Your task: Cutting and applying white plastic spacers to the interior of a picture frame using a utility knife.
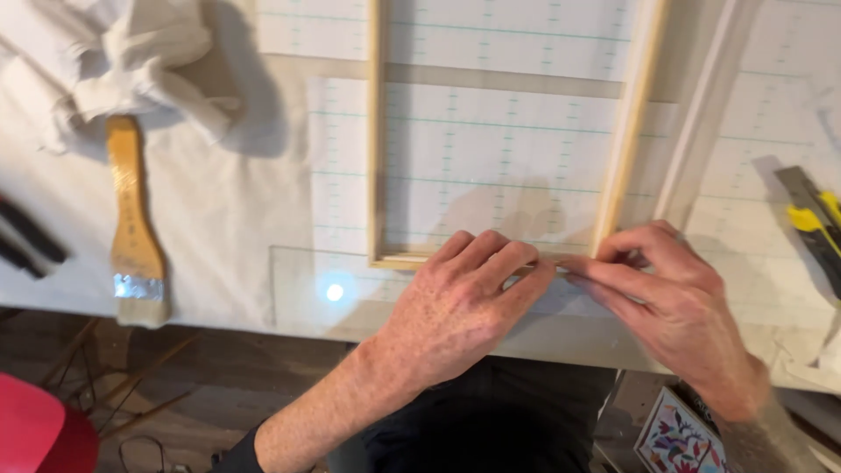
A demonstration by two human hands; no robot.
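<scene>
A light wooden frame lies flat on a white gridded sheet on the table. My left hand rests palm down on the frame's near rail, fingers pointing right toward the near right corner. My right hand meets it from the right, its thumb and forefinger pinched at that rail close to my left fingertips. Whatever is pinched there is too small to make out. A clear plastic sheet lies under the frame's near end.
A flat paintbrush with a wooden handle lies at the left, below a crumpled white cloth. A yellow and black utility knife sits at the right edge. A loose pale wooden strip runs beside the frame.
</scene>
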